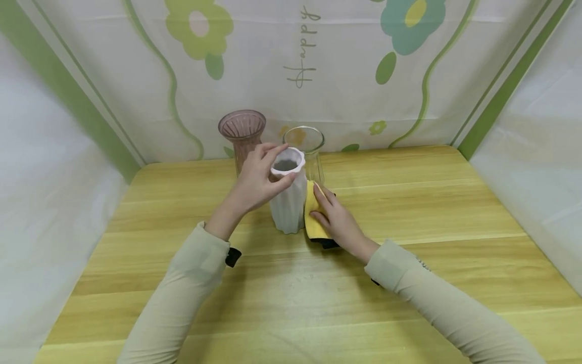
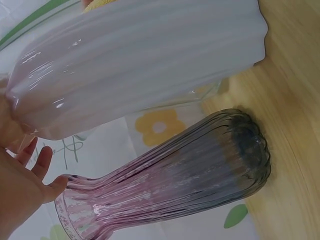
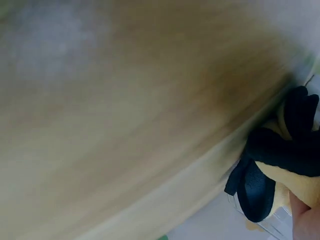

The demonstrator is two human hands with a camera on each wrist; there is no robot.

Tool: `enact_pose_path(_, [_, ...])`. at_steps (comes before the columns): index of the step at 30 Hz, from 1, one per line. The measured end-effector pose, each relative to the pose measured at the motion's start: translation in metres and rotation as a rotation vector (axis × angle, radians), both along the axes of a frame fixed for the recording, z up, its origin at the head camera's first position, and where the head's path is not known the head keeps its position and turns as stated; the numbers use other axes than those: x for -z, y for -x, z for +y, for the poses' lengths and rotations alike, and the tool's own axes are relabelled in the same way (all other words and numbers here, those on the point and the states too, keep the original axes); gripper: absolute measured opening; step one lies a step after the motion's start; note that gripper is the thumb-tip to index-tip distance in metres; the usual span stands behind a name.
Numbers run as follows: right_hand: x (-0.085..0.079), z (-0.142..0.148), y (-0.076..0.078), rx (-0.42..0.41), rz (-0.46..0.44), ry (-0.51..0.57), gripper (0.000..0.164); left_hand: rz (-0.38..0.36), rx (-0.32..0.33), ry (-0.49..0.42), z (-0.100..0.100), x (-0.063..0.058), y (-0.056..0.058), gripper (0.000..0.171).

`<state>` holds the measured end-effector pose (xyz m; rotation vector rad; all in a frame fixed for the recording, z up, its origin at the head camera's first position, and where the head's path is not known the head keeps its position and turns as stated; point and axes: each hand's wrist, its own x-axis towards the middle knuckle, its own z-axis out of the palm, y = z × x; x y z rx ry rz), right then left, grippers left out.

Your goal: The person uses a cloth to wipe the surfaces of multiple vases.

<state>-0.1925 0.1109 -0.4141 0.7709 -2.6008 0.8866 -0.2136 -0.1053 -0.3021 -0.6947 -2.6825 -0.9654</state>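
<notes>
A white fluted vase (image 1: 288,210) stands upright in the middle of the table. My left hand (image 1: 258,178) grips it around the rim, thumb on the near side and fingers at the back. Against the vase's right side, my right hand (image 1: 340,220) holds a folded yellow cloth (image 1: 312,215) with black edging. The right wrist view has the bunched cloth (image 3: 287,155) at its right edge, with part of a finger showing. In the left wrist view the white vase (image 2: 145,65) lies across the top.
Behind my left hand stands a purple ribbed glass vase (image 1: 242,126) with a flared mouth. A clear glass vase (image 1: 313,161) is just behind the white one. The wooden table (image 1: 295,303) meets a flowered cloth backdrop (image 1: 341,96) at the back.
</notes>
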Motion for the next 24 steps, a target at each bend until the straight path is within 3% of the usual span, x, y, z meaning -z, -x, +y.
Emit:
enact_pose_path(7, [-0.006, 0.000, 0.001, -0.013, 0.042, 0.056, 0.069, 0.010, 0.001, 0.014, -0.001, -0.004, -0.003, 0.066])
enact_pose_path(16, [-0.034, -0.008, 0.002, -0.024, 0.195, 0.137, 0.068, -0.014, 0.033, 0.034, -0.002, -0.009, -0.005, 0.067])
enact_pose_path(24, [-0.041, -0.010, 0.002, -0.030, 0.186, 0.117, 0.070, -0.043, 0.089, -0.019, -0.005, -0.007, -0.002, 0.065])
